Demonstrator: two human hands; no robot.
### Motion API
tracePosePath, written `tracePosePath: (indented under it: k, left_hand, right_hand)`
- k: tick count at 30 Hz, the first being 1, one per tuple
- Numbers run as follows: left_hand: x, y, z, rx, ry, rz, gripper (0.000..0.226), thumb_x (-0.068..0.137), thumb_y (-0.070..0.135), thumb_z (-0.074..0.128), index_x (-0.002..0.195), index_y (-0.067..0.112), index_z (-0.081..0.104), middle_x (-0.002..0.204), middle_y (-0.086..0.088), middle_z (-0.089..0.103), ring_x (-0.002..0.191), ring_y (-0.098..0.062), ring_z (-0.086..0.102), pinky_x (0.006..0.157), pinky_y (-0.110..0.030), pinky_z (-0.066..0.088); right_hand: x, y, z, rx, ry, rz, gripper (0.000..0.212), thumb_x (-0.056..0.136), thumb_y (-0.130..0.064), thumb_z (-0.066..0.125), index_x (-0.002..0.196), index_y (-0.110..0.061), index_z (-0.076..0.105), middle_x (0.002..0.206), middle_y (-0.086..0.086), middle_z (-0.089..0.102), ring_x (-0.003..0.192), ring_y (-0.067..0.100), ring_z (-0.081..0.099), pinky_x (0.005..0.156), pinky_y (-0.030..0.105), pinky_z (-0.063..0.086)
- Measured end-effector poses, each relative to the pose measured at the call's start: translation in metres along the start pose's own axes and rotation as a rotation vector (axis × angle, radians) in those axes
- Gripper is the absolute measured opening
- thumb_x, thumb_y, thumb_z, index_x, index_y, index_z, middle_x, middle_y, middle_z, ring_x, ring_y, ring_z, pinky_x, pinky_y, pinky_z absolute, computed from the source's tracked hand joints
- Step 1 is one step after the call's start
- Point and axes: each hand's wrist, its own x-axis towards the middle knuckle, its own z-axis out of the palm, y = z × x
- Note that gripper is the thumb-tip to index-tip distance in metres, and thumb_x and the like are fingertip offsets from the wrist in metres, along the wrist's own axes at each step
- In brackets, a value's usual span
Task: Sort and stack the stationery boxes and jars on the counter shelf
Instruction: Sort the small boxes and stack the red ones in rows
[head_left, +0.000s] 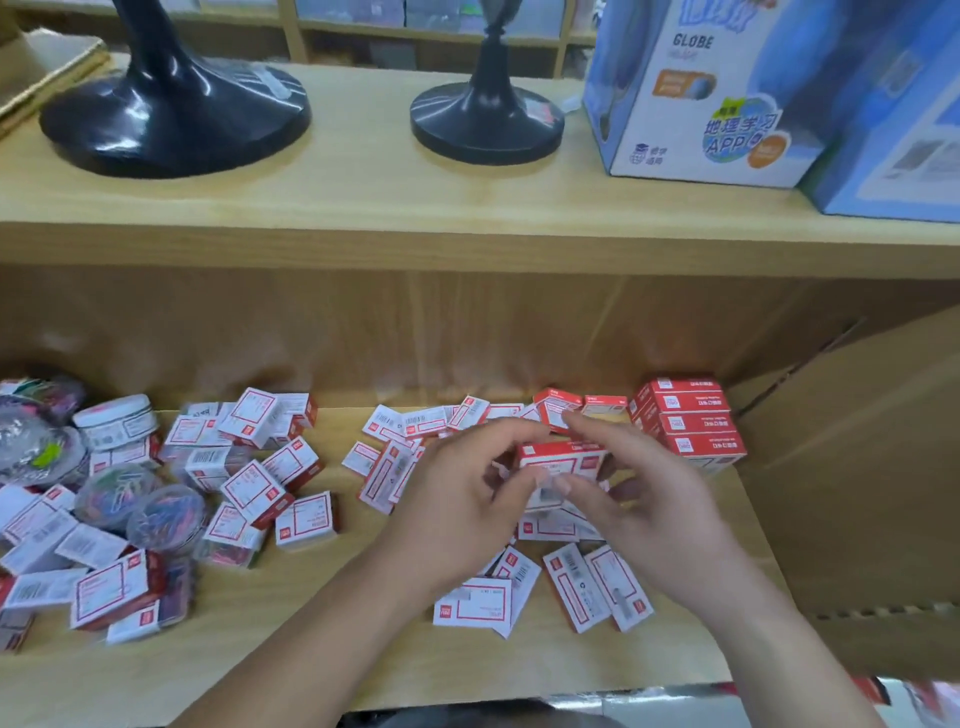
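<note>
Hands are working over the lower shelf: left hand and right hand are both gripping one red-and-white stationery box by its ends. Its long axis is running left to right, and it is hovering over the loose boxes, just left of the red stack. A white-lidded jar is sitting far left.

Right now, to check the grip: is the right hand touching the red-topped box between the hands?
Touching. The head view shows fingertips of the right hand curled across the white front of the red-topped box.
</note>
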Motion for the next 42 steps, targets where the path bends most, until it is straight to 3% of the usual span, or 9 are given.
tracePosePath:
  k: [6, 11, 18, 23, 26, 32, 37, 39, 42]
  left_hand:
    - [0.045, -0.001, 0.029, 0.147, -0.081, 0.169, 0.023, 0.1, 0.035, 0.06, 0.117, 0.024, 0.07, 0.108, 0.011, 0.07, 0.099, -0.011, 0.066, 0.086, -0.034, 0.053]
    - [0.104, -0.027, 0.067, 0.581, -0.316, 0.259, 0.045, 0.098, 0.044, 0.05, 0.133, 0.019, 0.062, 0.139, 0.002, 0.061, 0.125, -0.024, 0.057, 0.101, -0.04, 0.048]
    - [0.112, -0.034, 0.105, 0.74, -0.364, 0.182, 0.066, 0.091, 0.06, 0.035, 0.148, 0.03, 0.047, 0.131, 0.005, 0.056, 0.123, -0.025, 0.047, 0.096, -0.042, 0.037]
    - [0.11, -0.031, 0.104, 0.726, -0.487, 0.131, 0.067, 0.092, 0.066, 0.023, 0.129, 0.031, 0.067, 0.146, 0.008, 0.052, 0.134, -0.021, 0.038, 0.106, -0.04, 0.033]
    - [0.105, -0.032, 0.096, 0.709, -0.522, 0.165, 0.071, 0.093, 0.068, 0.017, 0.123, 0.029, 0.07, 0.135, 0.012, 0.061, 0.127, -0.02, 0.047, 0.104, -0.041, 0.041]
    - [0.074, -0.035, 0.086, 0.68, -0.538, 0.363, 0.048, 0.102, 0.054, 0.031, 0.121, 0.033, 0.069, 0.118, 0.015, 0.069, 0.114, -0.013, 0.057, 0.091, -0.036, 0.05]
    - [0.059, -0.032, 0.064, 0.316, -0.426, 0.427, 0.031, 0.1, 0.017, 0.058, 0.129, 0.021, 0.069, 0.137, 0.008, 0.064, 0.126, -0.011, 0.057, 0.105, -0.027, 0.044]
    - [0.065, -0.047, 0.04, 0.465, -0.23, 0.374, 0.034, 0.094, 0.007, 0.06, 0.123, 0.018, 0.071, 0.132, 0.001, 0.067, 0.12, -0.022, 0.06, 0.102, -0.034, 0.049]
    - [0.073, -0.068, 0.008, 0.807, -0.211, 0.168, 0.034, 0.092, 0.016, 0.052, 0.122, 0.017, 0.07, 0.131, 0.001, 0.066, 0.116, -0.027, 0.057, 0.094, -0.045, 0.052]
  right_hand:
    - [-0.001, 0.031, -0.035, 0.124, 0.192, 0.183, 0.017, 0.083, -0.014, 0.08, 0.098, -0.02, 0.074, 0.091, -0.007, 0.076, 0.083, 0.011, 0.071, 0.075, 0.033, 0.055]
    - [-0.001, 0.046, -0.057, 0.165, 0.395, 0.261, 0.008, 0.085, -0.018, 0.079, 0.088, -0.02, 0.072, 0.082, -0.007, 0.076, 0.072, 0.006, 0.069, 0.065, 0.02, 0.052]
    - [-0.004, 0.063, -0.065, 0.291, 0.478, 0.343, 0.011, 0.084, -0.016, 0.079, 0.094, -0.017, 0.073, 0.085, -0.006, 0.077, 0.073, 0.002, 0.069, 0.064, 0.013, 0.052]
    - [-0.005, 0.066, -0.065, 0.301, 0.481, 0.384, 0.013, 0.085, -0.018, 0.078, 0.097, -0.015, 0.073, 0.086, -0.005, 0.077, 0.074, 0.002, 0.069, 0.062, 0.011, 0.05]
    - [-0.006, 0.066, -0.065, 0.294, 0.485, 0.386, 0.012, 0.086, -0.019, 0.078, 0.096, -0.016, 0.073, 0.087, -0.006, 0.077, 0.075, 0.003, 0.07, 0.063, 0.012, 0.051]
    - [-0.001, 0.06, -0.065, 0.277, 0.46, 0.355, 0.008, 0.086, -0.018, 0.077, 0.093, -0.016, 0.072, 0.082, -0.008, 0.076, 0.071, -0.003, 0.068, 0.06, 0.009, 0.049]
    - [0.007, 0.049, -0.057, 0.262, 0.393, 0.294, 0.008, 0.088, -0.013, 0.075, 0.089, -0.021, 0.072, 0.08, -0.015, 0.076, 0.069, -0.007, 0.067, 0.059, 0.008, 0.048]
    - [0.013, 0.046, -0.052, 0.254, 0.361, 0.282, 0.007, 0.088, -0.015, 0.075, 0.09, -0.021, 0.072, 0.082, -0.012, 0.076, 0.07, -0.007, 0.068, 0.06, 0.009, 0.049]
    - [0.025, 0.043, -0.047, 0.213, 0.288, 0.287, 0.007, 0.088, -0.021, 0.075, 0.094, -0.022, 0.073, 0.086, -0.01, 0.077, 0.079, 0.002, 0.073, 0.062, 0.018, 0.053]
